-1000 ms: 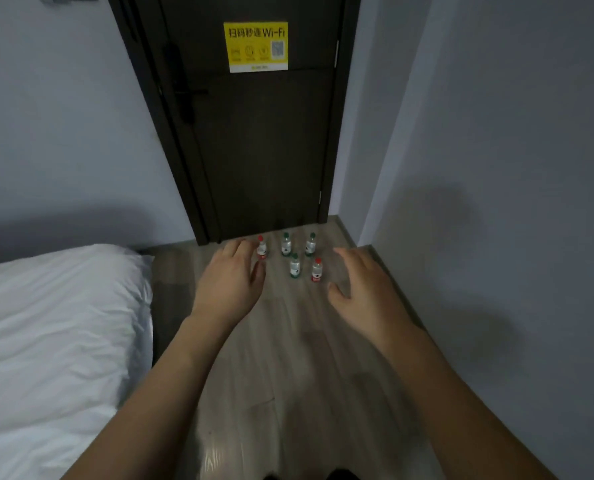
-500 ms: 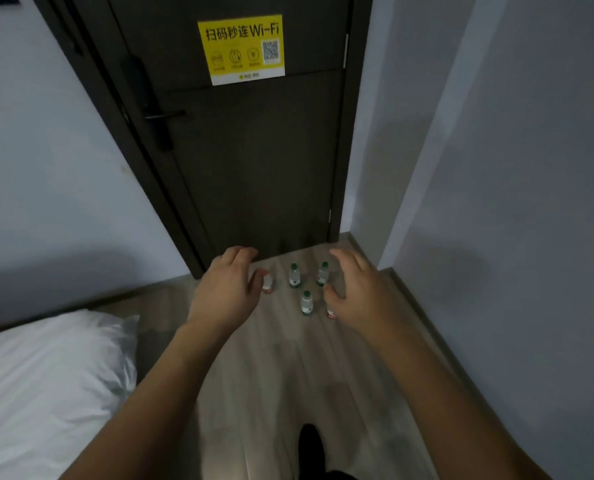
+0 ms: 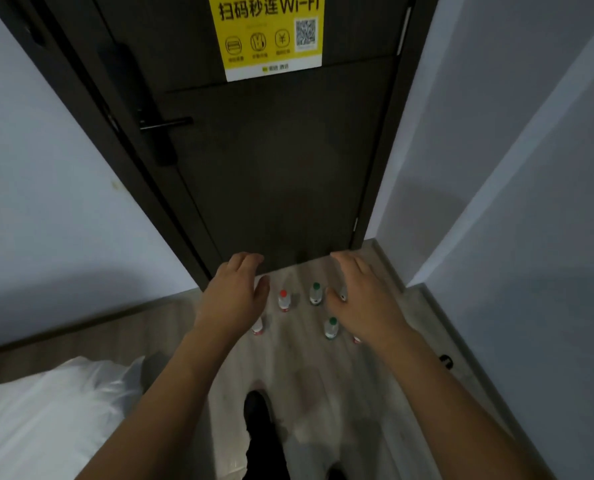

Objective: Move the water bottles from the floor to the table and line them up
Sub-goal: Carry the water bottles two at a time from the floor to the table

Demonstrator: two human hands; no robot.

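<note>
Several small water bottles stand upright on the wooden floor in front of a dark door. A red-capped bottle (image 3: 283, 300) and two green-capped bottles (image 3: 315, 293) (image 3: 330, 328) show fully. Others are partly hidden: one (image 3: 257, 327) under my left hand, two (image 3: 343, 293) (image 3: 357, 339) behind my right hand. My left hand (image 3: 235, 296) hovers above the left bottles, fingers relaxed, holding nothing. My right hand (image 3: 361, 299) hovers above the right bottles, fingers spread and empty. No table is in view.
The dark door (image 3: 274, 150) with a yellow Wi-Fi sign (image 3: 269, 32) stands just beyond the bottles. Grey walls close in on the left and right (image 3: 530, 202). A white bed (image 3: 46, 417) fills the lower left. My dark shoe (image 3: 259, 414) is on the floor.
I have stepped closer to the door, so it and the bottles look larger. Both hands have spread wider over the bottle group. Neither hand has taken hold of anything.
</note>
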